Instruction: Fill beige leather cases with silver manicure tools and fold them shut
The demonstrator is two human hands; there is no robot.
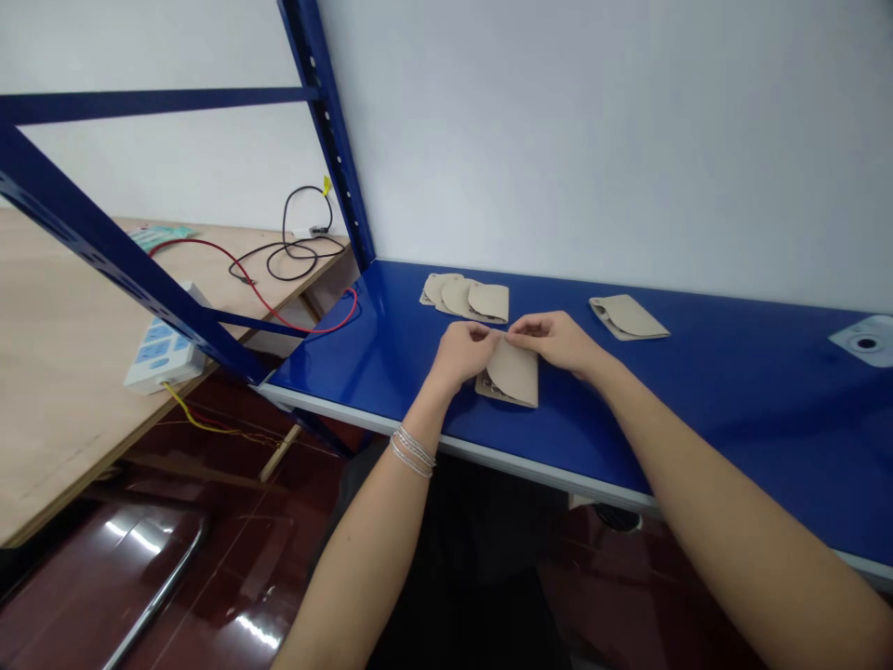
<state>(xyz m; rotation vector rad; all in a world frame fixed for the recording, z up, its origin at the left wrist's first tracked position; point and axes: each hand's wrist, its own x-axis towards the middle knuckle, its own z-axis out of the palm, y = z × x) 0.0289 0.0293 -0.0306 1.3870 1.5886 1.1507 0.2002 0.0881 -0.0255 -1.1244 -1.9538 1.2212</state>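
A folded beige card (514,374) lies near the front of the blue table, its curved flap slightly raised over small dark items I cannot make out. Both hands pinch its far edge. My left hand (464,352) has thumb and finger closed at the upper left corner. Along the top, just to the right, my right hand (554,342) grips with thumb and fingertips. Behind my hands, several similar folded cards (488,302) overlap in a row. Another such card (630,317) rests alone to the right.
A blue metal frame (327,121) rises at the table's left end. Beyond it, a wooden table (62,307) carries a power strip (164,349), a black cable (286,247) and a red cable (258,293). A pale plate with a dark hole (867,342) lies far right on the blue table (726,391).
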